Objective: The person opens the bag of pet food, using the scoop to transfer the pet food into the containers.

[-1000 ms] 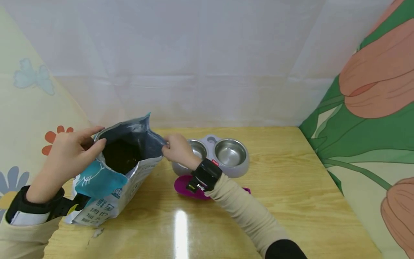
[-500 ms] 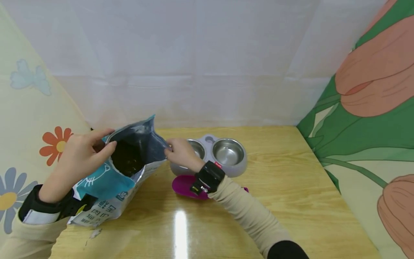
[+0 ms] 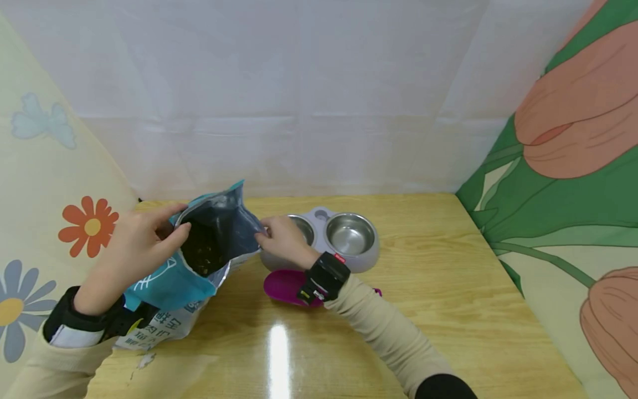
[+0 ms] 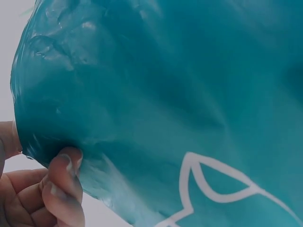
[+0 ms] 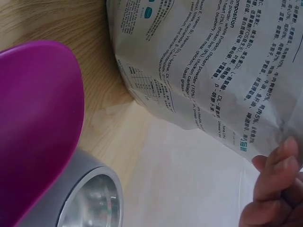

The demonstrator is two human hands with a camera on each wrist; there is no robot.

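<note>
A blue and white bag (image 3: 174, 282) of pet food, tilted on the table, has its mouth spread wide. Dark kibble (image 3: 201, 252) shows inside, below the silvery lining. My left hand (image 3: 142, 241) holds the rim on the left, with the thumb inside the mouth. In the left wrist view, curled fingertips (image 4: 61, 179) meet the edge of the teal film. My right hand (image 3: 286, 239) pinches the right corner of the mouth. Printed white film of the bag (image 5: 189, 61) fills much of the right wrist view, with the right fingers (image 5: 279, 182) at its edge.
A grey double feeder (image 3: 324, 244) with two steel bowls (image 3: 350, 235) stands behind my right hand, which hides part of the left bowl. In front of it lies a magenta scoop (image 3: 281, 286), partly beneath my right wrist. A white backdrop hangs behind the table (image 3: 448, 288).
The bag's mouth has shifted right, my left hand moving with it. My right hand has moved slightly right. Bowls and scoop have stayed on the table.
</note>
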